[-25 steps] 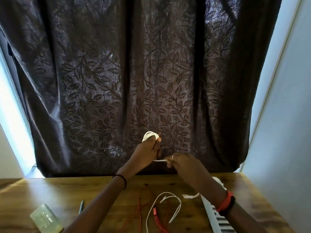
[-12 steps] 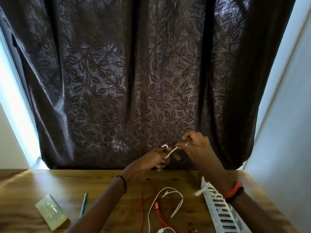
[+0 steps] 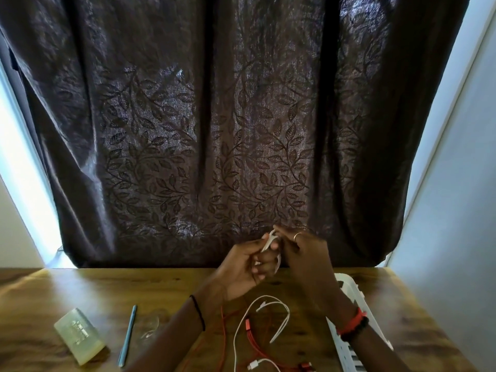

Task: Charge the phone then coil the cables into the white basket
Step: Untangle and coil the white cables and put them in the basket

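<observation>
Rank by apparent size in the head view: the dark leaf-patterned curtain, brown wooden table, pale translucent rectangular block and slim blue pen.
1. Dark leaf-patterned curtain
2. Brown wooden table, visible part only
3. Pale translucent rectangular block
4. Slim blue pen, roughly as long as the block but far thinner

White cable coil (image 3: 269, 240) held up mid-air; second white cable (image 3: 287, 314) and red cable (image 3: 248, 328) sprawl loose beside white slatted basket (image 3: 349, 283).

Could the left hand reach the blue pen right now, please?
Probably yes, once freed: the pen lies uncovered on that hand's side, but the left hand grips the white cable.
</observation>
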Action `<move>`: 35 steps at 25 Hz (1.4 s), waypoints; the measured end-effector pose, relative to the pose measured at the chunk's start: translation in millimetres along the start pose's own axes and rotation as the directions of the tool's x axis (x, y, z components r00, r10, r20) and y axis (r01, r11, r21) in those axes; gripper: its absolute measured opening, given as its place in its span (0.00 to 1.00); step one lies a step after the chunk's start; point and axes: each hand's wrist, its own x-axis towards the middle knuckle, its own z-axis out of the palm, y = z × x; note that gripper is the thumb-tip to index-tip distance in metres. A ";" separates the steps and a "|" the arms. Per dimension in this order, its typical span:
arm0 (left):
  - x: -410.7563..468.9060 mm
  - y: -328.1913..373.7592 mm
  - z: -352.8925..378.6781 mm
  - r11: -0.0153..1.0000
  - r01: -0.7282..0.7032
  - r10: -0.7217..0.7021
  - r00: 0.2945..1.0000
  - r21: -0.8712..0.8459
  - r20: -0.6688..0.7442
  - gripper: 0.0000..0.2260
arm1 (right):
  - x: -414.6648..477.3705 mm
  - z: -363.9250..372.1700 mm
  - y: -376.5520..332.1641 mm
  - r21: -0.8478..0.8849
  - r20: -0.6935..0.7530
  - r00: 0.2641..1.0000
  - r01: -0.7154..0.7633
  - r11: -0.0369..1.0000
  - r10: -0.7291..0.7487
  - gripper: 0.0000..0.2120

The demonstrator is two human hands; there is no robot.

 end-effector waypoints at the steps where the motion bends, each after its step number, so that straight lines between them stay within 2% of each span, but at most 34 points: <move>1: 0.5 -1.3 -0.2 1.000 -0.010 0.009 1.000 -0.027 -0.030 0.12 | -3.7 0.9 -2.7 0.058 0.105 0.987 -0.127 0.990 0.120 0.18; 3: -0.2 -3.1 -1.4 0.998 -0.021 0.016 0.998 -0.067 -0.064 0.12 | -10.6 1.9 -8.4 0.152 0.313 0.917 -0.304 0.941 0.245 0.24; 6: -0.1 -3.1 -7.3 0.993 0.001 -0.002 1.000 -0.121 -0.008 0.13 | -12.3 2.9 -7.6 0.336 0.402 0.878 -0.404 0.850 0.259 0.28; 9: 0.3 -0.2 -13.4 0.987 0.046 -0.033 0.996 -0.156 0.083 0.13 | -9.4 3.0 -5.5 0.382 0.355 0.912 -0.342 0.858 0.206 0.23; 11: 1.0 0.7 -15.3 0.990 0.069 -0.060 0.995 -0.123 0.081 0.14 | -7.8 5.0 -4.7 0.329 0.307 0.930 -0.301 0.895 0.200 0.20; 17: 4.3 4.3 -14.4 0.993 0.090 -0.090 0.996 0.077 -0.008 0.13 | -2.2 6.4 3.4 0.123 0.219 0.944 -0.279 0.952 0.248 0.11; 21: 7.6 8.9 -15.3 0.977 0.090 -0.066 0.989 0.191 -0.129 0.14 | -1.1 6.9 13.3 0.160 0.261 0.912 -0.364 0.918 0.316 0.09; 25: 6.8 8.6 -11.2 0.963 0.120 -0.074 0.979 0.243 -0.191 0.14 | 4.1 4.0 23.5 0.307 0.430 0.834 -0.496 0.812 0.347 0.10; 27: 6.8 7.5 -8.6 0.960 0.133 -0.082 0.975 0.247 -0.205 0.14 | 3.7 2.6 27.9 0.381 0.501 0.787 -0.574 0.725 0.361 0.11; 28: 7.7 7.5 -7.6 0.958 0.138 -0.084 0.973 0.251 -0.215 0.13 | 2.1 3.1 28.9 0.443 0.535 0.758 -0.627 0.641 0.372 0.11; 31: 11.6 10.0 -9.5 0.948 0.142 -0.058 0.957 0.286 -0.282 0.09 | -3.8 7.5 25.0 0.600 0.641 0.663 -0.747 0.287 0.386 0.10; 33: 13.7 10.2 -13.1 0.943 0.135 -0.040 0.954 0.304 -0.298 0.08 | -5.1 9.8 23.4 0.636 0.656 0.656 -0.747 0.196 0.372 0.10; 35: 13.7 9.8 -15.9 0.950 0.130 -0.045 0.957 0.284 -0.286 0.13 | -4.7 10.6 22.6 0.661 0.655 0.667 -0.733 0.159 0.355 0.11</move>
